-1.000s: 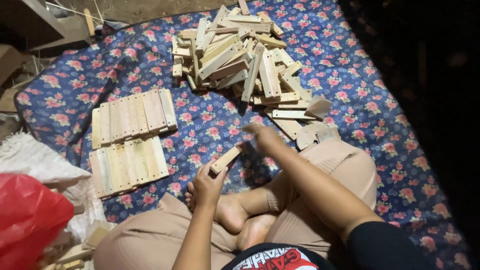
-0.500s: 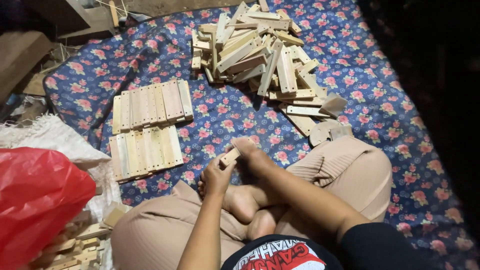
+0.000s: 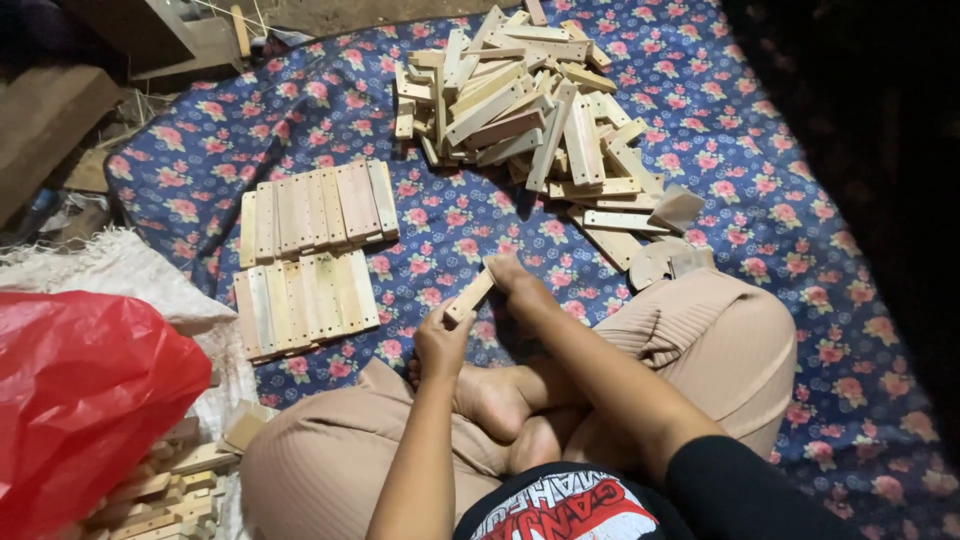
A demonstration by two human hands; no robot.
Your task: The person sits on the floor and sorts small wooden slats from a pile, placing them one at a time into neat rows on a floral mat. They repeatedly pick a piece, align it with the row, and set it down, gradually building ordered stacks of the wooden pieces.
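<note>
Above the near edge of a flowered blue cloth (image 3: 780, 230), a left hand (image 3: 440, 345) and a right hand (image 3: 515, 280) pinch opposite ends of a short, pale, flat wooden slat (image 3: 470, 297), tilted upward to the right.

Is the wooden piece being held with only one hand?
No, both the left hand and right hand grip the small wooden strip at its ends.

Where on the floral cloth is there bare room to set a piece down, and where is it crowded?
Bare cloth shows between the two neat rows of slats and the loose pile of wood pieces. More lies open right of the pile, toward the dark edge. It is crowded around the pile's spill by the right knee, and beside the red bag. Both hands hold one wooden piece.
</note>
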